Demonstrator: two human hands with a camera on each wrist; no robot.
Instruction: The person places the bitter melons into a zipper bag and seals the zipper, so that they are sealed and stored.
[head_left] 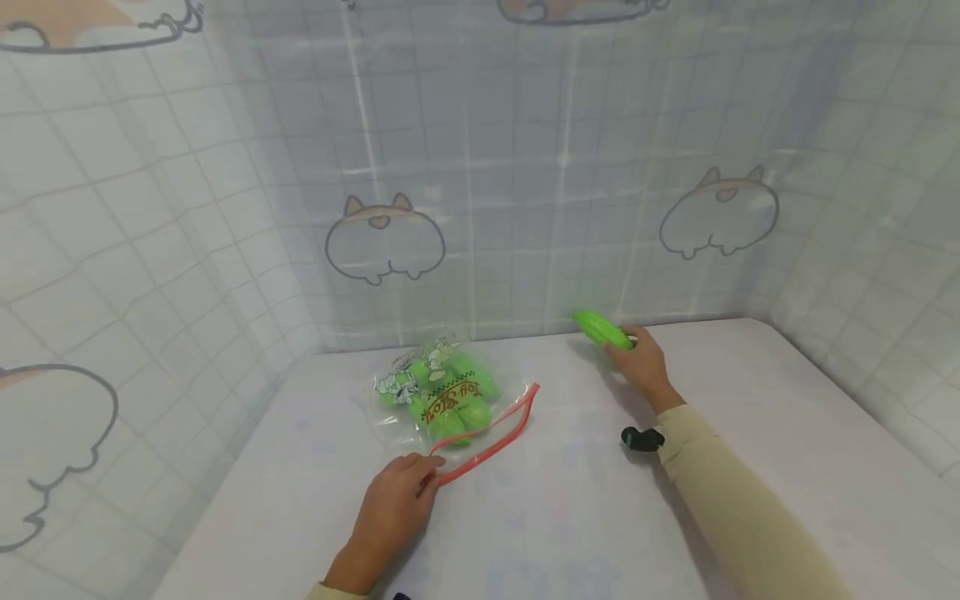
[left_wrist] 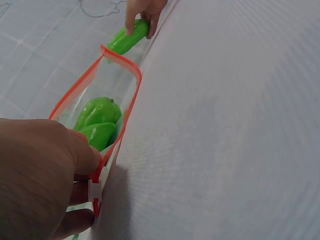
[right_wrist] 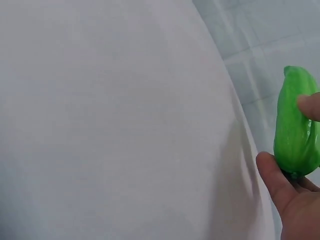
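My left hand [head_left: 393,508] pinches the near corner of a clear zip bag [head_left: 491,451] with a red-orange edge and "Toy Story" print. Several glossy green toy vegetables [left_wrist: 100,112] lie inside; the left wrist view shows the bag's mouth spread apart and a white slider [left_wrist: 95,190] by my fingers. At the back of the table, right of the bag, my right hand [head_left: 643,367] grips one long, ridged green toy vegetable [right_wrist: 295,125] between thumb and fingers. It is apart from the bag, its stem end towards my palm.
A white table [head_left: 555,517] reaches back to a grey-white tiled-pattern curtain [head_left: 510,208] with cartoon animal drawings, which also runs along both sides. A small black device [head_left: 642,439] sits by my right wrist.
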